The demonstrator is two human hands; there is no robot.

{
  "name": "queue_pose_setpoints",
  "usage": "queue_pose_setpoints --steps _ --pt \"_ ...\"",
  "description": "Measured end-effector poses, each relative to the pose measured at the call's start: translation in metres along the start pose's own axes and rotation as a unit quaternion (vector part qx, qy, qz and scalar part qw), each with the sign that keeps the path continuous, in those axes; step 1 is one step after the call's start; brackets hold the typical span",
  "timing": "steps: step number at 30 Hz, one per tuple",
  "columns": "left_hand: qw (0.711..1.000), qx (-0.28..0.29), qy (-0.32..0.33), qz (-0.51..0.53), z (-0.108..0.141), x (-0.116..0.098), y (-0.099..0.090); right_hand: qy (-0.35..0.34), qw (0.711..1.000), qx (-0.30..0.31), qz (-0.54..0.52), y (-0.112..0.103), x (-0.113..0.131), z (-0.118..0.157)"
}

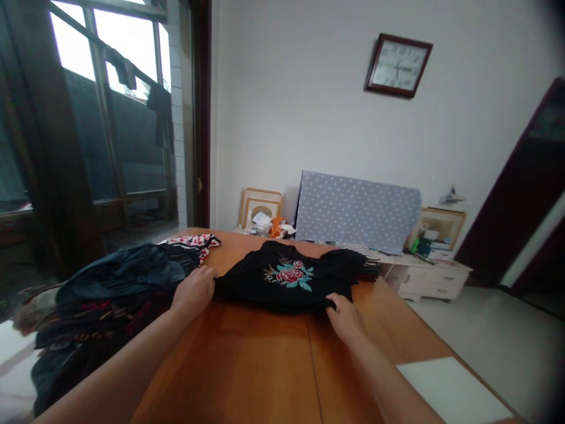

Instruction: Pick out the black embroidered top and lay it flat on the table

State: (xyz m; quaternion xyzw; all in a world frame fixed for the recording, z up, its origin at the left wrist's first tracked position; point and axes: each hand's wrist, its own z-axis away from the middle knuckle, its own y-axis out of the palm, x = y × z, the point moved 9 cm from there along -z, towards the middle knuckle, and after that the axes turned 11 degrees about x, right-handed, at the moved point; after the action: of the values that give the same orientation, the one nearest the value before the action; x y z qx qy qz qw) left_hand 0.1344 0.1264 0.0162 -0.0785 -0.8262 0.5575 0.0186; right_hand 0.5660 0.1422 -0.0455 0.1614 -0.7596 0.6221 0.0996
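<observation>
As the left hand (pixel 193 292) closes on the side edge of a black embroidered top (pixel 247 288), its fingers curled over the cloth, the right hand (pixel 345 318) pinches the opposite hem with its fingertips, only partly closed. Held from both sides, the top lies spread on a wooden table (pixel 229 371), with its red rose and teal leaf embroidery (pixel 289 275) facing up. The grip seems to keep the cloth drawn flat between the hands. Just left of the left hand, a heap of dark clothes (pixel 119 306) sits apart, seemingly kept off the spread top, with a red-and-white patterned garment (pixel 194 241) beyond it. A striped cloth (pixel 357 248) shows past the top's far edge. Farther off, a polka-dot board (pixel 355 212) leans above a white dresser (pixel 430 284).
</observation>
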Motion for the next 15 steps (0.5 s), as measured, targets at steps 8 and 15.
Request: queue_pose_setpoints --steps 8,15 --pt "0.950 -0.249 -0.034 0.184 0.037 0.025 -0.066 -0.249 0.936 -0.237 -0.072 -0.086 0.083 0.079" --pt "0.955 -0.101 -0.034 0.278 0.066 0.039 -0.070 -0.148 0.974 -0.002 -0.169 -0.082 0.077 0.091"
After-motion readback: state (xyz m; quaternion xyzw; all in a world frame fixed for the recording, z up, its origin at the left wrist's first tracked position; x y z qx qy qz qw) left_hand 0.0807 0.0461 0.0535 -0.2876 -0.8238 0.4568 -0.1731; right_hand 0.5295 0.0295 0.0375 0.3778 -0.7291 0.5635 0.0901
